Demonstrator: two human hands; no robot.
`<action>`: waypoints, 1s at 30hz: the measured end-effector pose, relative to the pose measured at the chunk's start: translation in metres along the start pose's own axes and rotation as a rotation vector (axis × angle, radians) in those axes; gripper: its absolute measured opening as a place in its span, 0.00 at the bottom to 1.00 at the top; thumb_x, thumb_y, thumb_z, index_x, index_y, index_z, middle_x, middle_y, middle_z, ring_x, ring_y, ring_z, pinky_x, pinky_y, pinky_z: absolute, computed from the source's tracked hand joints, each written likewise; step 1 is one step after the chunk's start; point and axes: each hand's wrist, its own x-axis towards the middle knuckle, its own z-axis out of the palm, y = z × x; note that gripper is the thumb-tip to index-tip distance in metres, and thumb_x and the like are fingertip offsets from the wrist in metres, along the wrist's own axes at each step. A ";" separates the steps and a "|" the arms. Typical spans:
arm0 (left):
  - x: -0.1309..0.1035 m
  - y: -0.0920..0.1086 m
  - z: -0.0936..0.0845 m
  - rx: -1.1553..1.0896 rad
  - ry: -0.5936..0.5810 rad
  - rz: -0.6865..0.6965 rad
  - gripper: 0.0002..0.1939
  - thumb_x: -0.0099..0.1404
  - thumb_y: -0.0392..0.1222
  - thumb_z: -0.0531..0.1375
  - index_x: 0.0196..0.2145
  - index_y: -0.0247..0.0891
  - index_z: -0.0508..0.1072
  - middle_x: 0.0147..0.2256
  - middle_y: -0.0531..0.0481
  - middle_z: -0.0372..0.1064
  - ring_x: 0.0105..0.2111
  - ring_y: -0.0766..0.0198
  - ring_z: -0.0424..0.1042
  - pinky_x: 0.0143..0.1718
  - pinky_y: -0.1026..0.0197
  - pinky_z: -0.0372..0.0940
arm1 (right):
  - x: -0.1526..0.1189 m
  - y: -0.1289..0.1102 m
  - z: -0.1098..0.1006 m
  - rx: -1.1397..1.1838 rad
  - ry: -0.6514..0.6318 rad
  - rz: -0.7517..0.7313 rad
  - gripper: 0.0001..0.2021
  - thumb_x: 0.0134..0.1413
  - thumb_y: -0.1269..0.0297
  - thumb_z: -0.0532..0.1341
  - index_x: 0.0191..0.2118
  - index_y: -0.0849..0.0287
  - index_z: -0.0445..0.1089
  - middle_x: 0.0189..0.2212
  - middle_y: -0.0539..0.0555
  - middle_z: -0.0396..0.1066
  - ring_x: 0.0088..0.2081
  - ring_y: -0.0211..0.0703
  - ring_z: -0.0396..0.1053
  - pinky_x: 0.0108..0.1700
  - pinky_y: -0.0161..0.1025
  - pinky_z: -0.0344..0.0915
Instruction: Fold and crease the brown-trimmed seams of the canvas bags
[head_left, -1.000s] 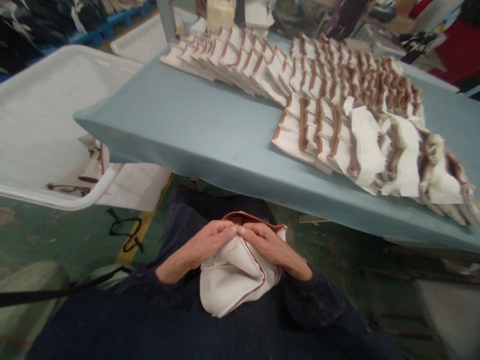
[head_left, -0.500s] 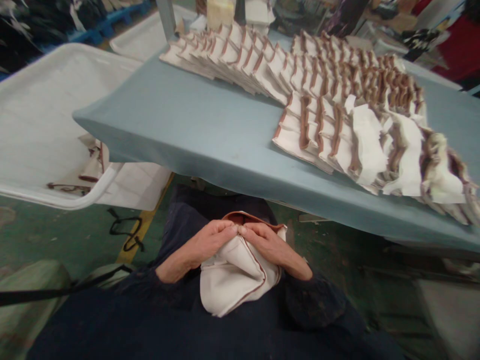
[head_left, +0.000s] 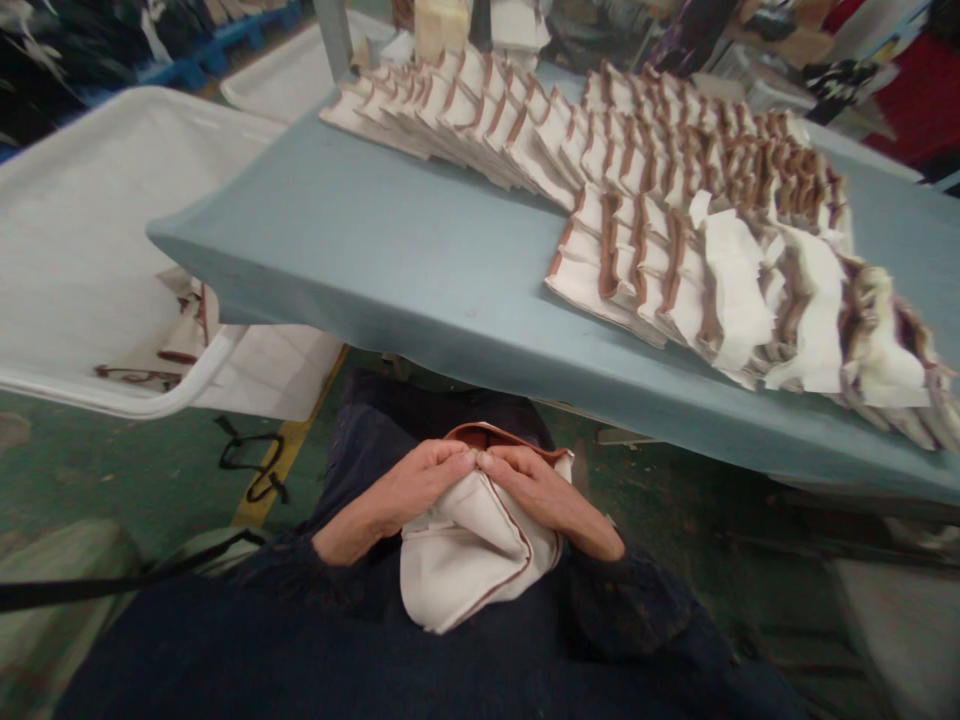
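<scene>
Over my lap I hold a white fabric bag piece (head_left: 457,565) with brown edging along its seam and a brown inside showing at the far rim. My left hand (head_left: 424,485) grips its upper edge from the left, thumb and fingers pinched together. From the right, my right hand (head_left: 532,485) pinches the same edge, and the two thumb tips almost meet at the middle. Whatever small part lies between the fingertips is hidden. The lower part of the cloth hangs folded toward me.
Beyond my knees stands a table with a blue-grey cover (head_left: 360,260). Rows of stacked white pieces with brown edging (head_left: 630,260) lie across it. On the left is a large white plastic bin (head_left: 112,220) with a few similar pieces inside. A black strap (head_left: 255,460) lies on the green floor.
</scene>
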 end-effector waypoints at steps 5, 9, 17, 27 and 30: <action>0.000 0.000 0.001 -0.002 0.001 0.000 0.30 0.58 0.68 0.71 0.30 0.37 0.68 0.27 0.54 0.65 0.26 0.67 0.59 0.29 0.63 0.54 | 0.001 0.000 0.000 0.012 0.000 0.009 0.35 0.61 0.24 0.56 0.31 0.56 0.64 0.26 0.47 0.58 0.30 0.38 0.55 0.31 0.38 0.54; 0.000 -0.001 0.000 -0.003 0.002 0.002 0.30 0.59 0.69 0.70 0.30 0.37 0.69 0.27 0.54 0.65 0.27 0.66 0.60 0.30 0.63 0.54 | 0.001 0.001 0.000 0.018 -0.001 -0.003 0.35 0.61 0.24 0.57 0.30 0.57 0.64 0.26 0.47 0.58 0.29 0.38 0.55 0.31 0.37 0.54; 0.001 -0.001 -0.001 0.007 0.004 -0.002 0.32 0.58 0.71 0.70 0.29 0.37 0.68 0.27 0.55 0.64 0.26 0.67 0.58 0.30 0.63 0.53 | 0.001 0.001 0.000 0.009 -0.005 -0.007 0.35 0.62 0.24 0.56 0.30 0.57 0.63 0.26 0.46 0.57 0.29 0.38 0.54 0.31 0.37 0.53; 0.001 -0.002 -0.001 -0.007 0.003 -0.003 0.32 0.59 0.72 0.70 0.30 0.37 0.69 0.27 0.54 0.65 0.26 0.67 0.59 0.30 0.63 0.54 | 0.001 -0.001 0.000 0.006 -0.003 0.000 0.34 0.61 0.24 0.56 0.30 0.56 0.62 0.26 0.47 0.56 0.29 0.38 0.54 0.30 0.38 0.52; 0.001 -0.002 -0.001 -0.014 0.000 -0.004 0.33 0.58 0.73 0.70 0.30 0.37 0.69 0.26 0.54 0.66 0.26 0.67 0.60 0.29 0.63 0.54 | 0.001 0.001 0.000 0.015 -0.005 0.001 0.34 0.62 0.24 0.56 0.30 0.56 0.63 0.26 0.46 0.57 0.29 0.38 0.54 0.30 0.38 0.53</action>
